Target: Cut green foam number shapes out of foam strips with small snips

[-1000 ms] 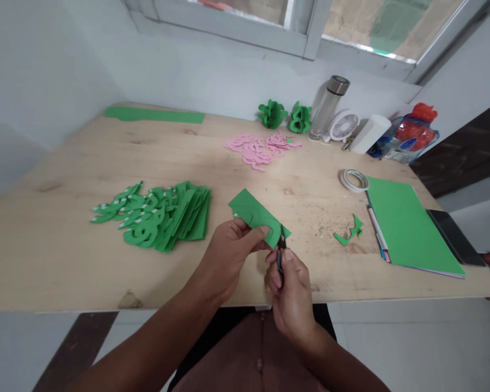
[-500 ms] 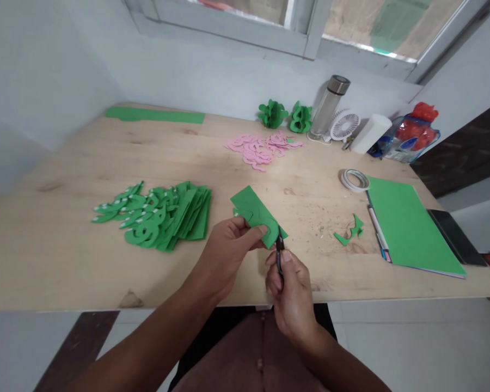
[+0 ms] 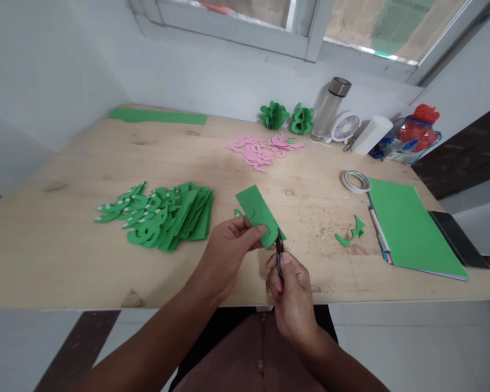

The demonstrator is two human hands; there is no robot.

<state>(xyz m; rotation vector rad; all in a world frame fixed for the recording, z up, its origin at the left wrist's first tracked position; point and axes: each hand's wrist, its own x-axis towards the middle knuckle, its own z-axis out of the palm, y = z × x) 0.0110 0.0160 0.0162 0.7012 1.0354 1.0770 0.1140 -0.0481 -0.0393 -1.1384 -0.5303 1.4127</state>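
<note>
My left hand (image 3: 234,247) pinches a piece of green paper (image 3: 256,208) above the front part of the table, thumb on top. Drawn curved lines show on the paper, and its lower right end has a rounded cut edge. In my right hand (image 3: 292,286) is a pair of scissors (image 3: 279,253), fingers wrapped round the handles. The dark blades meet the paper's right side along the rounded edge, with a strip of green on their far side. Left of my hands lie a stack of green paper pieces (image 3: 194,212) and cut green shapes (image 3: 147,209).
Pink paper cutouts (image 3: 259,149) lie mid-table, before two green paper ornaments (image 3: 273,115). A bottle (image 3: 330,109) and a small fan (image 3: 346,127) stand by the wall. Tape rolls (image 3: 355,181), green scraps (image 3: 351,233), green sheets (image 3: 412,228) and a black phone-like slab (image 3: 457,239) are at right.
The green paper has turned slightly in my left hand, and the scissor blades stay at its right edge. The whole view has shifted a little.
</note>
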